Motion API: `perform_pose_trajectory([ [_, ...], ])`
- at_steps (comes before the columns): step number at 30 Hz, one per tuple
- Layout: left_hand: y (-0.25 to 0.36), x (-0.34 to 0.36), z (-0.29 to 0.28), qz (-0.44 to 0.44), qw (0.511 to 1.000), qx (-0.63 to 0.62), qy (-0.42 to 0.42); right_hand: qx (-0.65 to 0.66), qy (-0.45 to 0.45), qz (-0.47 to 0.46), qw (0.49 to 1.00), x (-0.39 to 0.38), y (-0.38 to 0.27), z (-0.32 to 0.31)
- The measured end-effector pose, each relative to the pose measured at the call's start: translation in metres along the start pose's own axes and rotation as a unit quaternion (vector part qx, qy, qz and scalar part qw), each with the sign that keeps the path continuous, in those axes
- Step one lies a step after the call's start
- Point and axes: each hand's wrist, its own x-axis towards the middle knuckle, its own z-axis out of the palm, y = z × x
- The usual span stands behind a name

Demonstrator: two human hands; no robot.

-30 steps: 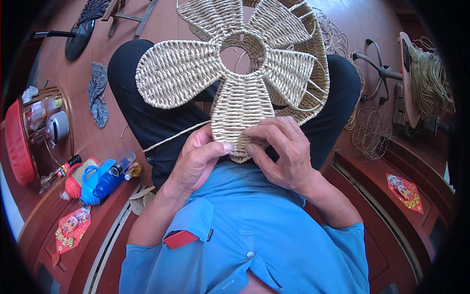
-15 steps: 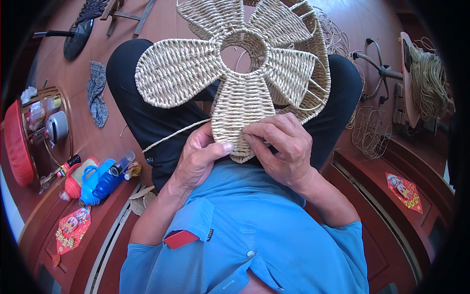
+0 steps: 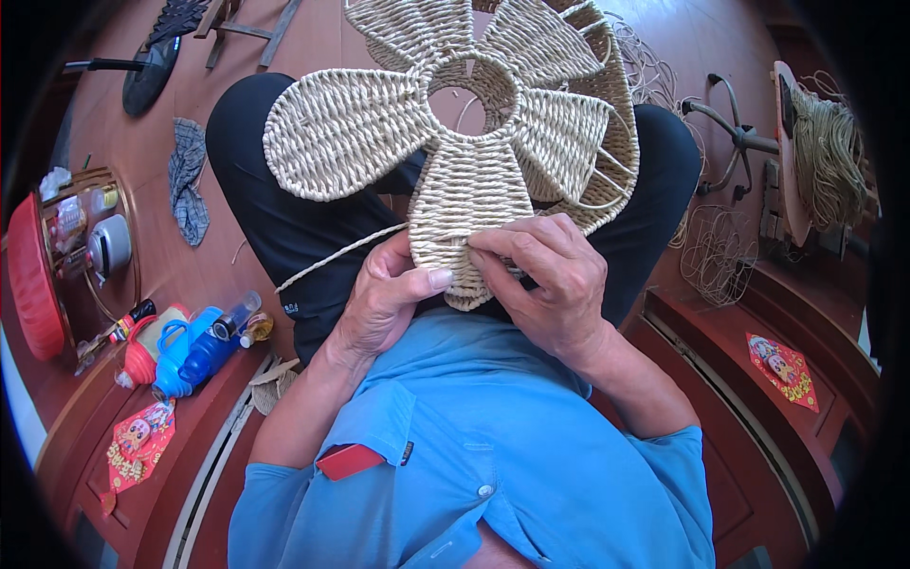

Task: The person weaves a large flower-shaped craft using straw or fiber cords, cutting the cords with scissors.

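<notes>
A reddish-brown floor (image 3: 697, 33) spreads around a seated person, with dark red wooden panels curving along the lower sides of the view. The left grip (image 3: 384, 302) is closed, thumb laid on top and fingers curled behind, on the lower petal of a pale woven flower-shaped piece (image 3: 471, 185). The right grip (image 3: 557, 275) is nearly closed too, thumb and forefinger pinching at the weave on that petal's right side. The piece rests across the person's lap, its petals spread around a round open centre, and thin bare loops bridge its right-hand part. A twisted cord (image 3: 336, 258) runs out from beside the left grip over the dark trousers (image 3: 275, 204). Just below the petal's tip comes a blue shirt (image 3: 445, 408), a red object showing at its pocket. Farther left lie a checked cloth (image 3: 190, 180) and a cluster of bottles (image 3: 194, 351), near a red-topped stool (image 3: 36, 275). Well to the right, a thick hank of cord (image 3: 832, 156) hangs against a round-edged board, and loose strands (image 3: 649, 71) lie tangled on the floor
</notes>
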Motion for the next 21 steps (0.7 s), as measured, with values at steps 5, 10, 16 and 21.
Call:
perform_pose_trajectory([
  [5, -0.005, 0.0, -0.003, 0.013, 1.0, -0.013, -0.012, 0.002, -0.002, -0.012, 1.0, 0.001, 0.001, 0.0],
  [10, -0.004, 0.004, -0.005, 0.009, 0.999, 0.028, -0.026, -0.008, -0.008, -0.021, 1.0, -0.002, 0.0, -0.001],
  [16, 0.0, 0.008, -0.007, 0.007, 0.999, 0.038, -0.038, -0.014, -0.029, -0.013, 0.999, 0.002, -0.002, -0.004],
  [21, 0.002, 0.006, -0.007, 0.009, 0.999, 0.041, -0.029, -0.015, -0.065, -0.015, 0.998, 0.01, -0.002, -0.01],
])
